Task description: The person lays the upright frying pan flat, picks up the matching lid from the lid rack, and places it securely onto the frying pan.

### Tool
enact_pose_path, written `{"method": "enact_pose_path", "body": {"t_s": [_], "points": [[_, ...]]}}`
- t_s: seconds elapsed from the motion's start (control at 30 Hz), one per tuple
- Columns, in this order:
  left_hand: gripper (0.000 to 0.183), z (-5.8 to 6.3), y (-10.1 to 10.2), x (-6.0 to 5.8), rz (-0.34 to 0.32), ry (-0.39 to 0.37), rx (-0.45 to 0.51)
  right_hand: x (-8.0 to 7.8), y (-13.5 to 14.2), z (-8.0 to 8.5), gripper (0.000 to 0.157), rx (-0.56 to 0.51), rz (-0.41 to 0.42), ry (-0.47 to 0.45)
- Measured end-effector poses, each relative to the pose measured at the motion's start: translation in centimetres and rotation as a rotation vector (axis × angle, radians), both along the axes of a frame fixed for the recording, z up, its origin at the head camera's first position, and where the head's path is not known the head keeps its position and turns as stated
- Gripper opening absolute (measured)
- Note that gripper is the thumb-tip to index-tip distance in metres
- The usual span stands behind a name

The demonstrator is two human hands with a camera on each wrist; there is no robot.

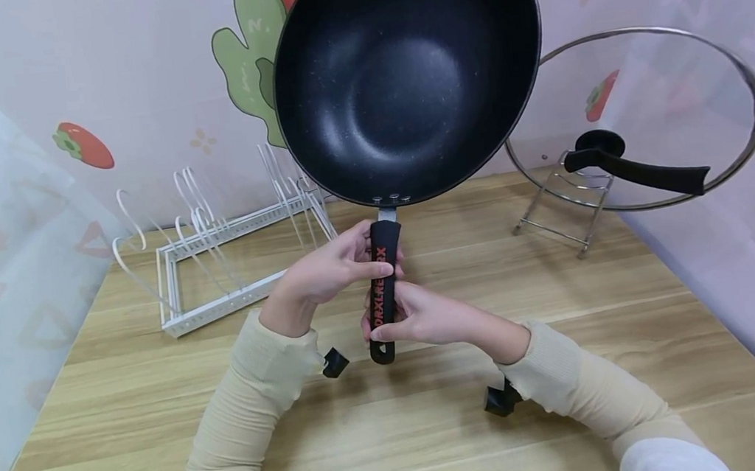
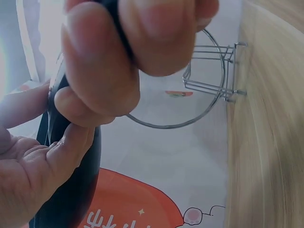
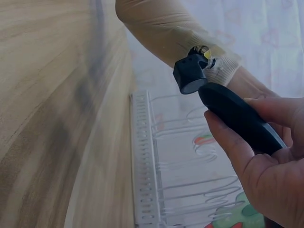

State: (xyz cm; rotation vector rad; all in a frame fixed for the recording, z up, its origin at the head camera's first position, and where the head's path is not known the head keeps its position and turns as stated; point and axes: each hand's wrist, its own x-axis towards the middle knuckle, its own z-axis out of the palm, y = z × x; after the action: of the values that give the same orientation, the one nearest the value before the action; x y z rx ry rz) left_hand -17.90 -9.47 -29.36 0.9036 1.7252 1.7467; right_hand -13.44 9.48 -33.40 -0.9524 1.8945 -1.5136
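A black wok (image 1: 406,93) is held up off the table, tilted so its inside faces the head camera. My left hand (image 1: 340,264) grips the upper part of its black handle (image 1: 387,294), with the thumb laid across the front. Lower down, my right hand (image 1: 427,314) pinches the same handle near its end, thumb in front and fingers behind. In the left wrist view, the fingers of both hands show around the handle, and the wok's dark side (image 2: 71,190) appears below. The right wrist view shows the handle end (image 3: 237,114) between right thumb and fingers.
To the left stands a white wire rack (image 1: 223,299) with upright loops. At the right a glass lid (image 1: 674,109) with a metal rim and black handle (image 1: 652,173) leans on a small wire stand (image 1: 569,213). Behind the wooden table (image 1: 132,417) is a printed wall covering.
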Motion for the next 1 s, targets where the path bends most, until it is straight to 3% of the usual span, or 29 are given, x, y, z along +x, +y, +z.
{"method": "enact_pose_path", "body": {"t_s": [0.4,1.0], "points": [[0.034,-0.15,0.19,0.15,0.011,-0.021,-0.019,0.28,0.0,-0.02,0.014,-0.041,0.003,-0.068],[0.036,0.08,0.22,0.68,0.024,-0.039,-0.102,0.64,-0.11,-0.81,0.021,-0.077,0.04,-0.137]]}}
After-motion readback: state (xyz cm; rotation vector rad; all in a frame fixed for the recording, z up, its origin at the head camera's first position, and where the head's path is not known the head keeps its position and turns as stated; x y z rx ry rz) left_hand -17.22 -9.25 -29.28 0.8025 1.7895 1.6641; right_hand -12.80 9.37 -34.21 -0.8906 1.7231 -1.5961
